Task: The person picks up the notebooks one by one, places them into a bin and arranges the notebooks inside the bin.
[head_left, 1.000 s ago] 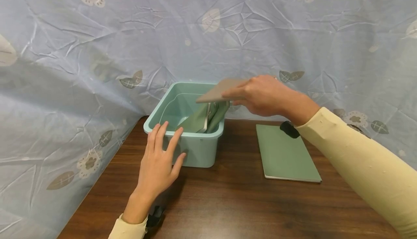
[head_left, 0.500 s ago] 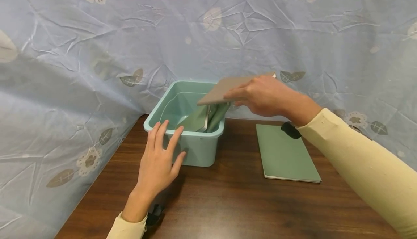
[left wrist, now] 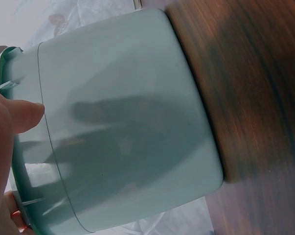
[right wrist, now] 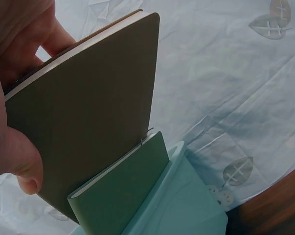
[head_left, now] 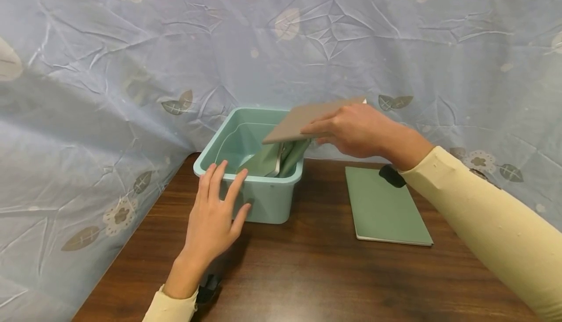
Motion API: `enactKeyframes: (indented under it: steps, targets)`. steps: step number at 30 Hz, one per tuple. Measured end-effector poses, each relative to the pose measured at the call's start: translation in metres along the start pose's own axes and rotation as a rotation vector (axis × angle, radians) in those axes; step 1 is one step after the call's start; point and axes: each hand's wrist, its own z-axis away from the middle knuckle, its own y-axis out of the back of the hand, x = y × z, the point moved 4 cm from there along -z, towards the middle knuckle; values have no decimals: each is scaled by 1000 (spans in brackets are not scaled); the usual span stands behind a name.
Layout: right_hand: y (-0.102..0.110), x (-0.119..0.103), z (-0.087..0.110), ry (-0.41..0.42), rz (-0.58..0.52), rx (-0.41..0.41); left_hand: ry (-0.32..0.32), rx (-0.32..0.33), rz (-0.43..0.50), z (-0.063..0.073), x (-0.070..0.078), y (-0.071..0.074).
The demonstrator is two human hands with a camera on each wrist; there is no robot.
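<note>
My right hand (head_left: 357, 129) grips a taupe notebook (head_left: 303, 119) above the right side of a mint-green plastic bin (head_left: 268, 200). Its fingers lie on the upper cover and the thumb (right wrist: 27, 161) presses the underside. Green notebooks (head_left: 263, 161) lean inside the bin, partly hidden under the taupe one. In the right wrist view, the lower edge of the taupe notebook meets the top of a green notebook (right wrist: 120, 186). My left hand (head_left: 212, 222) rests spread at the bin's near rim, fingers straight over it and thumb (left wrist: 27, 115) outside by the wall.
Another green notebook (head_left: 386, 210) lies flat on the dark wooden table (head_left: 316, 273), right of the bin and partly under the right wrist's black strap. Behind everything hangs a blue-grey flowered cloth (head_left: 246, 24), which also covers the left side.
The taupe notebook shifts slightly left and lower in the right hand, its cover turning more toward the camera. The left hand and bin stay put.
</note>
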Motion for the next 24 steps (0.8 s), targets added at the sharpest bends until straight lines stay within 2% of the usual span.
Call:
enactKeyframes:
  steps: [7, 14, 18, 24]
  targets:
    - [0, 1, 0, -35, -1, -35, 1, 2, 7, -1, 1, 0]
    - [4, 4, -1, -97, -68, -26, 3, -3, 11, 0, 0, 1]
    - [6, 6, 2, -137, -59, -45, 6, -1, 16, 0, 0, 1]
    - [5, 8, 9, -144, -37, -30, 13, -2, 22, 0, 1, 1]
